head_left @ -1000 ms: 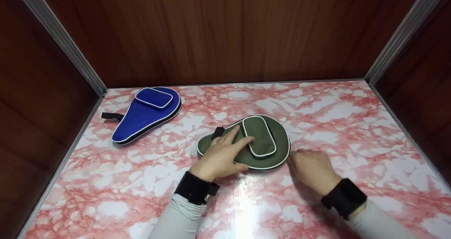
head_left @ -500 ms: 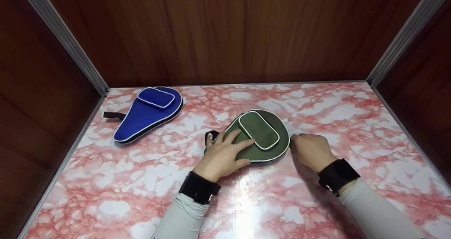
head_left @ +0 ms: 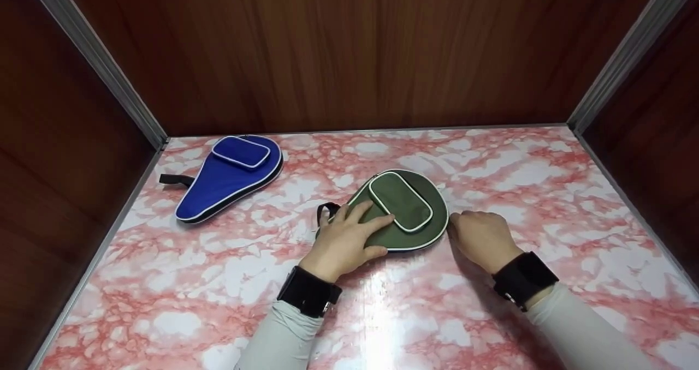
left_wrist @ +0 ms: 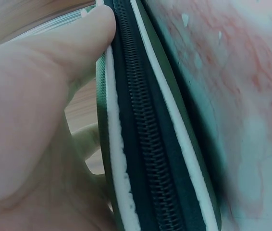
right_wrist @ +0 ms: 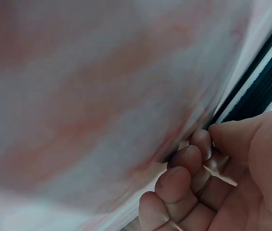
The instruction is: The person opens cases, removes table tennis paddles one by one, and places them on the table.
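A green table tennis paddle case (head_left: pixel 415 238) with white piping and a raised pocket (head_left: pixel 401 202) lies flat on the table. My left hand (head_left: pixel 341 244) rests spread over its narrow end, partly hiding it. In the left wrist view, the left thumb (left_wrist: pixel 78 48) lies against the edge beside the closed teeth of the black zipper (left_wrist: pixel 145 130). At the rounded right end, my right hand (head_left: pixel 483 239) is curled, thumb and forefinger pinching the zipper pull, which the fingers hide. The right wrist view shows those fingertips (right_wrist: pixel 202 142) right at the zipper band (right_wrist: pixel 258 89).
A blue paddle case (head_left: pixel 229 179) with a black strap (head_left: pixel 173 179) lies at the back left of the marbled red and white table (head_left: pixel 191 293). Dark wood panels (head_left: pixel 360 53) enclose the back and both sides. A black strap loop (head_left: pixel 326 209) sticks out beside the left fingers.
The green case has turned slightly and shifted away from me. My right hand moved up along its rounded end, then slid slightly back toward me. My left hand stays on the case.
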Tool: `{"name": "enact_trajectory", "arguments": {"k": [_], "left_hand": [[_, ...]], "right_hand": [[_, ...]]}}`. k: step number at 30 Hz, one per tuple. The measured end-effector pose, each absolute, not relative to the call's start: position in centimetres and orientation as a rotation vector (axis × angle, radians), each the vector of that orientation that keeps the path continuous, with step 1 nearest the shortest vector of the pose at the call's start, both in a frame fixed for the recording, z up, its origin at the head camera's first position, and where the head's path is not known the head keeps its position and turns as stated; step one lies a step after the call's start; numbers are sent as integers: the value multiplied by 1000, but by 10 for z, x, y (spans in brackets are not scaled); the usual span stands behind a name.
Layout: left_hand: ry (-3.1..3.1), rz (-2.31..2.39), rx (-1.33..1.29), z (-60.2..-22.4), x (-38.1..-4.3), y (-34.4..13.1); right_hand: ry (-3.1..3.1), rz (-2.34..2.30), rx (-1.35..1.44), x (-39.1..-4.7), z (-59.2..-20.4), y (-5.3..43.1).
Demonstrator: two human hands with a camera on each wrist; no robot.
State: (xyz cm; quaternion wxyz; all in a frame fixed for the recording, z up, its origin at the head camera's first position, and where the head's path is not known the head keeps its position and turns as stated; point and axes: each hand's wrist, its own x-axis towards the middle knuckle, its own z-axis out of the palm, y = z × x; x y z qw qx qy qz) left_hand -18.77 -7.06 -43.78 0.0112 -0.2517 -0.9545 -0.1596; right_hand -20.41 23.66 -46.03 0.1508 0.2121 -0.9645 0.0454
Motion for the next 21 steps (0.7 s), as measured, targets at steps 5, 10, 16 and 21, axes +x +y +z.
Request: {"name": "enact_trajectory", "arguments": {"k": [5,10,16,21], "left_hand": [[-2971,-503,-787,-438,-188,-71],[-2966,-514,-790,-439,-188,-70],[-2968,-506,-790,-440,-189,-71],[-2978,-502,-788,-440,-188,-70]], "right_hand": [[-2751,129,621,-198,-460,233],[-2716,137,642,-189,-461,228],[-2681,119,660,-180,-464,222],[-2668,126,673,-173,-466,218]]}}
